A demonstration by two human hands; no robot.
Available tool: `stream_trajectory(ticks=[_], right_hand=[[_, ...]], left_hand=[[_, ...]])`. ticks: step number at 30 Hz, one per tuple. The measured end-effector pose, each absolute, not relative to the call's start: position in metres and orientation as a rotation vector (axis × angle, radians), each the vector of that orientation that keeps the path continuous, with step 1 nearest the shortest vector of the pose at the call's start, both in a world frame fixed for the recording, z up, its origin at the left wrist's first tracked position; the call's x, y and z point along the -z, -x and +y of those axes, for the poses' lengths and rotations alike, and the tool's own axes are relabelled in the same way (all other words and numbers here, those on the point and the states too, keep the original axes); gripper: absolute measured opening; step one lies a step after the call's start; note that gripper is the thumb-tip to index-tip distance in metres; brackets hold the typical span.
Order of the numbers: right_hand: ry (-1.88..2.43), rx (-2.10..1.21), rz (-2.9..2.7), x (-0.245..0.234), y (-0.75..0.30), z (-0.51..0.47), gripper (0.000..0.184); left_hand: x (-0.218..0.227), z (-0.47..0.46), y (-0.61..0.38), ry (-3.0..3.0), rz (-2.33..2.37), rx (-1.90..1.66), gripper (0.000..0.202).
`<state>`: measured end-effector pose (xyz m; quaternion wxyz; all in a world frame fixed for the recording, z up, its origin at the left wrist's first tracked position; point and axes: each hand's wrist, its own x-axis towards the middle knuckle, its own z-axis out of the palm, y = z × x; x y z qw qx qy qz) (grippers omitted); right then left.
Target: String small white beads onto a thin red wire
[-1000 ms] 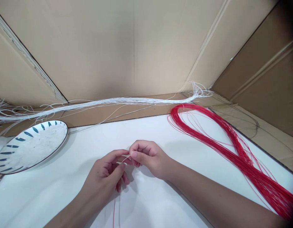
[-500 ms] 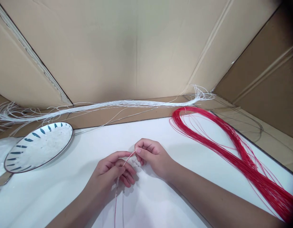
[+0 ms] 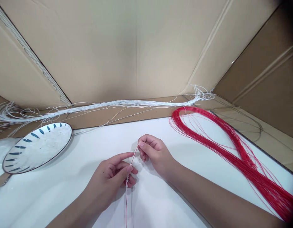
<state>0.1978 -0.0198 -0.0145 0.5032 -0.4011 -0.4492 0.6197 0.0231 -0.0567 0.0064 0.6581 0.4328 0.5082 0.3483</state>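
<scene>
My left hand (image 3: 110,174) pinches a thin red cord (image 3: 126,209) between thumb and fingers, its index finger stretched toward my right hand. Small whitish bead-like pieces (image 3: 127,187) sit on the cord just under the left thumb. From there the red cord hangs straight down past the lower edge of the view. My right hand (image 3: 153,151) is closed in a pinch on the upper end, up and to the right of the left hand. Between the hands a short pale and red stretch runs taut and slanted. The fingertips hide the exact end.
A looped bundle of red cords (image 3: 208,144) lies on the right of the white tabletop (image 3: 89,202). Long white strands (image 3: 127,103) stretch along the cardboard wall (image 3: 108,50). At left, a blue-patterned oval plate (image 3: 20,147) holds white grainy material, beside clear plastic (image 3: 1,155).
My right hand has shifted slightly up and right. My left hand has moved a little right; the stretch between them went from curved to straight, and the hanging cord swung right.
</scene>
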Motion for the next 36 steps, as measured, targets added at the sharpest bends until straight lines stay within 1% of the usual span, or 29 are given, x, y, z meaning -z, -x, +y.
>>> stream_trajectory(ticks=[3,9,15,22,28,32,36], right_hand=[[1.01,-1.469,-1.092,0.0163,-0.1985,-0.0192,0.023],[1.06,-1.461,-1.083,0.0161,-0.198,-0.0172,0.023],[1.099,-1.444,-1.083,0.0143,-0.197,-0.0167,0.02],[1.112,-1.438,-1.083,0.0126,-0.1977,-0.0165,0.021],[1.057,-1.5,-1.126,0.0145,-0.1984,-0.0175,0.021],[1.046,-1.494,-1.214,0.0168,-0.1986,-0.0199,0.019],[1.056,-1.474,-1.23,0.017,-0.1996,-0.0199,0.018]], left_hand=[[-0.0041,-0.0574,-0.0219,-1.032,1.159,-0.751,0.045],[0.0026,-0.059,-0.0184,-1.223,1.074,-0.683,0.041],[-0.0009,-0.0603,-0.0185,-1.172,1.06,-0.67,0.054],[-0.0029,-0.0619,-0.0172,-1.133,1.067,-0.638,0.055],[-0.0028,-0.0596,-0.0193,-1.144,1.093,-0.703,0.042],[-0.0036,-0.0584,-0.0217,-1.088,1.139,-0.751,0.038],[-0.0041,-0.0594,-0.0216,-1.132,1.152,-0.725,0.035]])
